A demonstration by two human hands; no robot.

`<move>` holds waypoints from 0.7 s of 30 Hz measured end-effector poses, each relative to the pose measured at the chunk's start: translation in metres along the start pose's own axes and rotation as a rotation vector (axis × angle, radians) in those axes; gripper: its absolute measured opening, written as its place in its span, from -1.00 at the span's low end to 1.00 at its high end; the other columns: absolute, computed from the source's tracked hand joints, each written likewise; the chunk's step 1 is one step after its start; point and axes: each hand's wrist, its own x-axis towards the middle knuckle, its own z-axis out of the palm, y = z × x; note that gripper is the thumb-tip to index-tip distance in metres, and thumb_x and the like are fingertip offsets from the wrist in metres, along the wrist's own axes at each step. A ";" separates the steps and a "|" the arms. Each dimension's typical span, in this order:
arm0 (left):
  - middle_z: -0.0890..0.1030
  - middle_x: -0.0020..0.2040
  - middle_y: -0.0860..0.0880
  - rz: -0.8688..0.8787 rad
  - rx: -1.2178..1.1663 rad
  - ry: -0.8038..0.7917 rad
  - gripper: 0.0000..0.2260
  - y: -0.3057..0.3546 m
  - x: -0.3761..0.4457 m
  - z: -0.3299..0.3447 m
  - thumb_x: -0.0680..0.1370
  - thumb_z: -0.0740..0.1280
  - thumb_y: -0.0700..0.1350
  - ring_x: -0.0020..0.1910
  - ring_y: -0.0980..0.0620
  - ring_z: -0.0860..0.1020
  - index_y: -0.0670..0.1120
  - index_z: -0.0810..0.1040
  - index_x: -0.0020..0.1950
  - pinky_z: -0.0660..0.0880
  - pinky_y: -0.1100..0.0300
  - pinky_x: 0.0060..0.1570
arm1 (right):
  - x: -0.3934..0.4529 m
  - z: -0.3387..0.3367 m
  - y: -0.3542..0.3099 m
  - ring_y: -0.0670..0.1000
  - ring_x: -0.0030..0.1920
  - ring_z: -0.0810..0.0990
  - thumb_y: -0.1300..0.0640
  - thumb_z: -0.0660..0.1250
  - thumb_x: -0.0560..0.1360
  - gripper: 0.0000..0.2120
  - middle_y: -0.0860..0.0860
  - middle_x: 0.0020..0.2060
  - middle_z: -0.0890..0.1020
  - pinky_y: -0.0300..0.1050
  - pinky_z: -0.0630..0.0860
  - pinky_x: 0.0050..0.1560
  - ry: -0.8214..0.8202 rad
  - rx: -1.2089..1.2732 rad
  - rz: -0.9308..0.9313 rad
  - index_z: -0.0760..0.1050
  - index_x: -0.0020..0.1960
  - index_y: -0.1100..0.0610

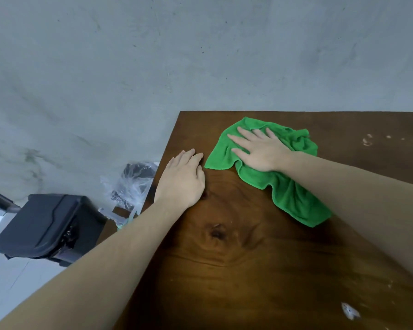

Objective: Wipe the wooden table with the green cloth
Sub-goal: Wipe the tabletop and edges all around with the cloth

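Two bare forearms, no sleeves, unadorned hands

I can read no text, label, brand, number or sign anywhere in my view. The clear plastic bag (pixel 126 186) beside the surface (pixel 248 258) carries a dark printed patch, but it is too blurred for me to make out any letters. The black bin (pixel 50 225) shows no marking I can read.

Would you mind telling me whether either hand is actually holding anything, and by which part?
Nothing is gripped. The right hand presses flat on the middle of the green cloth; the left hand rests flat on the bare wooden table.
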 end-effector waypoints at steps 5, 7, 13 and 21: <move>0.29 0.55 0.00 0.007 -0.002 0.027 -0.59 -0.001 0.001 0.002 0.67 0.04 -0.05 0.55 0.01 0.17 0.00 0.31 0.52 0.03 0.09 0.54 | 0.047 -0.010 -0.023 0.10 0.65 -0.09 -0.29 -0.18 0.66 -0.47 -0.11 0.65 -0.13 0.20 -0.20 0.60 -0.011 -0.085 -0.239 -0.13 0.62 -0.30; 0.30 0.54 0.01 0.007 0.007 0.029 -0.59 0.000 0.000 0.002 0.67 0.04 -0.04 0.55 0.03 0.17 0.00 0.32 0.52 0.04 0.09 0.54 | 0.069 -0.014 -0.032 0.08 0.65 -0.09 -0.29 -0.16 0.67 -0.48 -0.12 0.65 -0.12 0.18 -0.20 0.61 -0.021 -0.095 -0.324 -0.11 0.61 -0.33; 0.25 0.56 0.06 0.002 0.013 0.009 -0.59 -0.001 0.000 -0.001 0.67 0.03 -0.01 0.56 0.08 0.12 0.05 0.29 0.53 0.00 0.13 0.54 | 0.113 -0.027 -0.022 0.01 0.64 -0.03 -0.36 -0.12 0.64 -0.47 -0.21 0.64 -0.01 0.06 -0.17 0.61 -0.018 -0.009 -0.319 0.01 0.59 -0.37; 0.23 0.57 0.11 -0.021 0.032 -0.006 -0.59 0.001 -0.001 -0.005 0.68 0.02 0.02 0.56 0.11 0.10 0.10 0.27 0.54 -0.12 0.27 0.46 | 0.074 -0.027 0.069 0.04 0.59 0.12 -0.45 -0.15 0.54 -0.35 -0.08 0.56 0.28 0.08 -0.01 0.58 -0.027 0.013 -0.144 0.00 0.60 -0.33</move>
